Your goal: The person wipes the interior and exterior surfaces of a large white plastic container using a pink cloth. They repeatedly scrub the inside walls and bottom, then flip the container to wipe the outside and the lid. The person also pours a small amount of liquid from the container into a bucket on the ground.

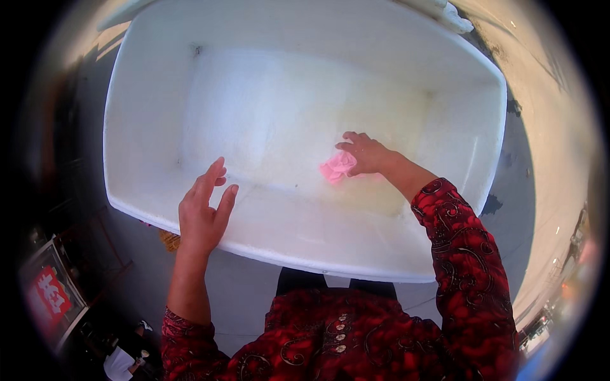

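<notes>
A large white foam box (267, 109) lies before me, its open top facing up. Inside it, right of the middle, my right hand (364, 155) grips a crumpled wet pink cloth (339, 166). Part of the cloth is hidden under the palm. Yellowish, murky liquid (381, 195) seems to cover the floor around the cloth; its depth I cannot tell. My left hand (206, 209) is raised over the near left rim with nothing in it, thumb and fingers apart. Whether that wrist touches the rim I cannot tell.
Grey paving (243, 290) runs under the box, with dark wet patches (492, 205) on the right. A straw-coloured bundle (169, 240) pokes out below the near left rim. At lower left are a framed panel with a red sign (51, 293) and a person in white (118, 364).
</notes>
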Motion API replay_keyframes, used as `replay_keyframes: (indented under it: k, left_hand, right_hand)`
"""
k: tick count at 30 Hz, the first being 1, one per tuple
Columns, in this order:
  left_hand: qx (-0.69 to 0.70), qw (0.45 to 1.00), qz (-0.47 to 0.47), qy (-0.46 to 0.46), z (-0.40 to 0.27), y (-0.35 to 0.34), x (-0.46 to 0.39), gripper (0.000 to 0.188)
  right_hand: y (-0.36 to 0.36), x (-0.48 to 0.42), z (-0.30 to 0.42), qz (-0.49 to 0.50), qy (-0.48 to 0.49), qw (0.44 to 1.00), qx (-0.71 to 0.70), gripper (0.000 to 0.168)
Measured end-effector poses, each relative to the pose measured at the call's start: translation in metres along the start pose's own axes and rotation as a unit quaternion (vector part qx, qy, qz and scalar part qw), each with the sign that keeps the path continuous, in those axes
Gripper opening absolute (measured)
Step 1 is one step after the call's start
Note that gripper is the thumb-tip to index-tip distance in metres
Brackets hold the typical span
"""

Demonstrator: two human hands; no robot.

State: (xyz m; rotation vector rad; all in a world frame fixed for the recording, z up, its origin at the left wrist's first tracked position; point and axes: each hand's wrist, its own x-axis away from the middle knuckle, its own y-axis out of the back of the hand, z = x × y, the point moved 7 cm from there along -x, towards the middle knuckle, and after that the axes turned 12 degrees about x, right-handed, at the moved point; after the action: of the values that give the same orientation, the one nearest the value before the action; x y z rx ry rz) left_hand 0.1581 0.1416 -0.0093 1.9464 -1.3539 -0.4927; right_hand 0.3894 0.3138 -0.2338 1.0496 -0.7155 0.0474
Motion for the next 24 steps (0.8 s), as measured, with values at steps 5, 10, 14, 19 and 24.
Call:
replay_keyframes:
  k: [5,10,14,19,24]
  left_hand:
    - [0.034,0.958,-0.223,-0.175,-0.014,0.03,0.017,0.022]
    - [0.074,0.953,-0.255,-0.146,-0.004,0.031,0.022,0.02]
    - [0.065,0.954,-0.266,-0.122,-0.009,0.032,0.024,0.019]
    - [0.085,0.954,-0.26,-0.121,0.001,0.033,0.024,0.018]
    - [0.116,0.958,-0.239,-0.111,0.008,0.032,0.026,0.019]
  right_hand:
    - [-0.017,-0.011,-0.027,-0.105,0.047,0.992,-0.044,0.018]
    - [0.016,0.005,-0.067,-0.312,-0.068,0.947,0.042,0.024]
    - [-0.007,-0.01,-0.054,-0.115,0.062,0.988,0.084,0.024]
    - [0.001,0.001,-0.071,-0.281,-0.06,0.956,0.068,0.036]
    - [-0.007,-0.001,-0.032,0.096,-0.118,0.975,-0.165,0.028]
